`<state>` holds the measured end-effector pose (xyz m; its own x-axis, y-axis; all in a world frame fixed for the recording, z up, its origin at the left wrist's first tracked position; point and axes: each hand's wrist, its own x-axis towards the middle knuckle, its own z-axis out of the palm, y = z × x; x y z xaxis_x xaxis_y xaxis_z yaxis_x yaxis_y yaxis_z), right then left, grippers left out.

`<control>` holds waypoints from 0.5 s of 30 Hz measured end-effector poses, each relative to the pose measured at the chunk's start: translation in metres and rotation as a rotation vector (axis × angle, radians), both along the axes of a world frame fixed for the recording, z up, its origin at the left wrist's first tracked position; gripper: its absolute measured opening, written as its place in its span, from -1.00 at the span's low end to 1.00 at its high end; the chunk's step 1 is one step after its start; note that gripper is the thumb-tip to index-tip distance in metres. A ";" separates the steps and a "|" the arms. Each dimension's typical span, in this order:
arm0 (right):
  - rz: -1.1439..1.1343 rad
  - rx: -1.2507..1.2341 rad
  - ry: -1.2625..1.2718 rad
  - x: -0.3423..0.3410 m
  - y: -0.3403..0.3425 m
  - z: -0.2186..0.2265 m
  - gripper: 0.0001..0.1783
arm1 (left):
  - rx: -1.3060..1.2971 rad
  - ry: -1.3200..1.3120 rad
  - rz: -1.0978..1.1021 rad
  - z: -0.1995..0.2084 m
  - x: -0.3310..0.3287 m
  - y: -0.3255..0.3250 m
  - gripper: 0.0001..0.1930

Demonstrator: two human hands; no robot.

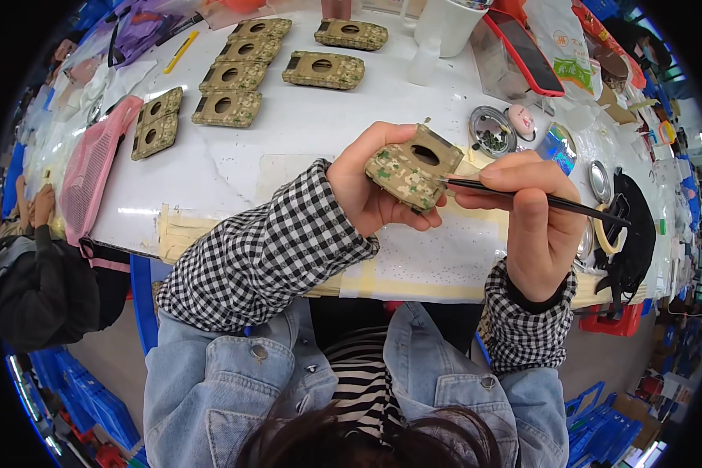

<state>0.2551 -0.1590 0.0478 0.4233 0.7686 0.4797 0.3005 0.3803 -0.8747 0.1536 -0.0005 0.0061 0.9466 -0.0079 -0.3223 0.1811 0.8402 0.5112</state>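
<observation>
My left hand (366, 175) is closed around a camouflage-patterned model tank hull (402, 179), holding it tilted above the table. Round its top runs a dark circular opening, and green and tan speckles cover its sides. Pinched in my right hand (542, 214) is a thin dark paintbrush (538, 198), its tip touching or very close to the hull's right side. A small round dish (493, 131) with dark green contents stands to the right of the hands.
Several similar hulls (232, 76) sit in rows at the back left, near a yellow pen-like tool (181, 52). A pink mesh bag (101, 168) lies at the left edge. Toward the back right are a white pitcher (448, 27) and a red-cased phone (522, 51). Another person (47, 281) sits at left.
</observation>
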 end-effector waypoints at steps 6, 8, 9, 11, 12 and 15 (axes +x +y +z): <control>0.000 -0.007 0.001 0.000 0.000 0.000 -0.76 | -0.026 -0.083 -0.032 -0.010 0.001 0.002 -0.41; 0.004 -0.011 -0.008 0.001 0.000 0.000 -0.76 | -0.022 -0.081 -0.032 -0.010 0.001 0.002 -0.40; 0.006 -0.013 -0.012 0.001 0.001 -0.001 -0.76 | -0.020 -0.080 -0.031 -0.011 0.001 0.002 -0.40; 0.007 -0.017 -0.022 0.001 0.001 0.000 -0.76 | -0.016 -0.079 -0.034 -0.011 0.001 0.003 -0.40; 0.007 -0.019 -0.027 0.002 0.001 0.000 -0.77 | -0.014 -0.078 -0.037 -0.011 0.001 0.003 -0.40; -0.006 -0.072 -0.179 0.003 0.000 0.001 -0.61 | -0.015 -0.080 -0.036 -0.012 0.002 0.002 -0.40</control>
